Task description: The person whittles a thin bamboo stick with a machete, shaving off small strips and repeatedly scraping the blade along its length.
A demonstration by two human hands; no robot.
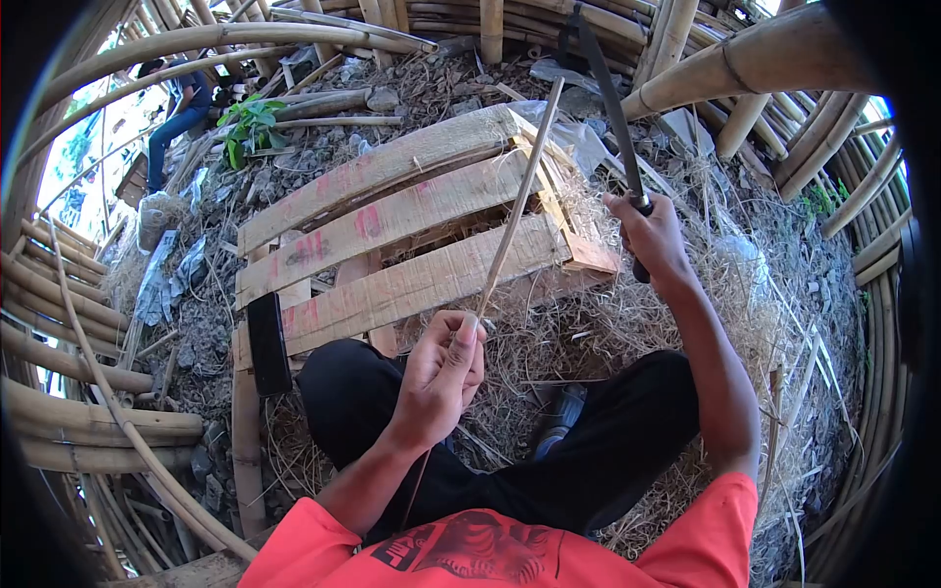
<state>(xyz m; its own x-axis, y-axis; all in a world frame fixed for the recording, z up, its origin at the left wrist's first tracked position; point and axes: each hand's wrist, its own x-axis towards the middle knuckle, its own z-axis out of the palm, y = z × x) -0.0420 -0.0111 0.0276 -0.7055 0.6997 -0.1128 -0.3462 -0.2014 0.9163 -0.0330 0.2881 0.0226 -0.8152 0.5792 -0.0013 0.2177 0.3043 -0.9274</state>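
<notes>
My left hand (437, 375) is closed around a thin bamboo strip (521, 196) near my lap. The strip slants up and away over a wooden pallet (392, 218), and its lower end passes down across my trousers. In my right hand (651, 235) is the dark handle of a long-bladed knife (613, 108), wrapped by my fingers. Its blade points up and away, to the right of the strip and apart from it. Fine bamboo shavings (627, 328) lie on the ground below my right hand.
A black phone (268, 343) rests at the pallet's left end. Bamboo poles (765, 64) stand and lean around the edges, with one thick pole at upper right. A green plant (252, 127) grows at upper left. Beyond it sits another person (178, 118).
</notes>
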